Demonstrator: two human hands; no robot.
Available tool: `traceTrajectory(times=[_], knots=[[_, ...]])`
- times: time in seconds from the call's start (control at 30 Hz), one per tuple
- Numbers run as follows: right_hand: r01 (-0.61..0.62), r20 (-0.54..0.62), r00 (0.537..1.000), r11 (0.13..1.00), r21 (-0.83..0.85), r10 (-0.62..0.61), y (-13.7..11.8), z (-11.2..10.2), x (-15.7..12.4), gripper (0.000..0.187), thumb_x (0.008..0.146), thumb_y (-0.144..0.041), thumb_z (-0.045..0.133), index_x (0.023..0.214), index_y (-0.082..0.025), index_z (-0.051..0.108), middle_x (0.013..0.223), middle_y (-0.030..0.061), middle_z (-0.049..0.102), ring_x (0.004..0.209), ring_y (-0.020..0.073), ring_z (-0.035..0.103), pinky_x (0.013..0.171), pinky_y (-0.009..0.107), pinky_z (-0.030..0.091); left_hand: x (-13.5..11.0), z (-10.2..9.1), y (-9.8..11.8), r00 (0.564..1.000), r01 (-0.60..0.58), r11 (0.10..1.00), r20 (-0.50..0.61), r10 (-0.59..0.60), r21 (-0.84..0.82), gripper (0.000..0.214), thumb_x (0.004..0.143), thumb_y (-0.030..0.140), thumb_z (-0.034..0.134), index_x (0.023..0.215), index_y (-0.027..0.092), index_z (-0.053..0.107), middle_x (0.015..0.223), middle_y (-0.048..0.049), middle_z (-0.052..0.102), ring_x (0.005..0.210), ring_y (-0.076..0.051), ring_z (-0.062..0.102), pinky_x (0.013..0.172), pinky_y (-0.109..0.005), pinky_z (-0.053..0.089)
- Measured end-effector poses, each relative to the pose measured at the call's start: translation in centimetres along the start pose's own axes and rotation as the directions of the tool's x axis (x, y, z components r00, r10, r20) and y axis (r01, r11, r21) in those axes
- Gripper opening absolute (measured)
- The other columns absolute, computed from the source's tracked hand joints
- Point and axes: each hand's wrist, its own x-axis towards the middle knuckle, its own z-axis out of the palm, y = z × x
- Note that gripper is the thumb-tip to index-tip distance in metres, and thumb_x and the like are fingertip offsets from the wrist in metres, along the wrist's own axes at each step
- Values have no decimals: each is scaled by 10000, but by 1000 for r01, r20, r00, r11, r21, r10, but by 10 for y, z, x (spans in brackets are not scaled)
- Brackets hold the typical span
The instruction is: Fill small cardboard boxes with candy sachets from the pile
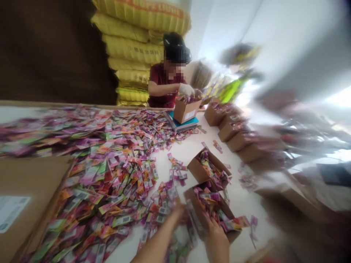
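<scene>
So, far left: one big flat cardboard carton (30,190) with a white label (11,212) on it (print too blurred to read). Next to it, a sprawling heap of small colourful sachets (109,164) covers the white table (189,149), too many to count, lying in every direction, so no common axis.

Your left hand (175,213) sits at the heap's near edge, forearm coming up from the bottom. It's motion-blurred, so I can't tell how far the fingers are spread or whether they hold anything. Your right hand (215,233) is just beside it, fingers curled over the near rim of a small open box (211,208) full of sachets, gripping the cardboard edge. That box's long axis runs from upper left to lower right, with the open top facing up.

A second small open box (208,168) sits just behind it, also filled. Further back, a co-worker (167,82) in a dark red top has both hands in another box (186,109) standing on a scale (182,124) with a teal top. Behind that person, about six yellow sacks (131,51) are stacked (orange print unreadable).

Right side: a row of roughly four more filled boxes (230,128), heavily blurred beyond that.
</scene>
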Motion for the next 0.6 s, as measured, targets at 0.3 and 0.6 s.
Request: traceTrajectory(times=[0.3,0.6], knots=[[87,206,974,995,40,-94,-135,-60,181,517,866,-43,495,1379,-101,533,1170,231,654,1078,290,642,902,377,503,-25,-135,20,916,-142,943,-322,241,301,487,824,463,612,1201,156,591,796,-63,671,775,-246,687,719,-380,536],[303,-189,952,822,482,-241,-93,-84,116,364,1002,-259,397,1291,-249,619,1270,124,647,1208,283,575,1031,486,478,-77,-123,-66,927,132,1,-124,355,991,1345,327,274,950,1517,400,337,1661,-213,149,1486,-564,11,1063,-831,99]])
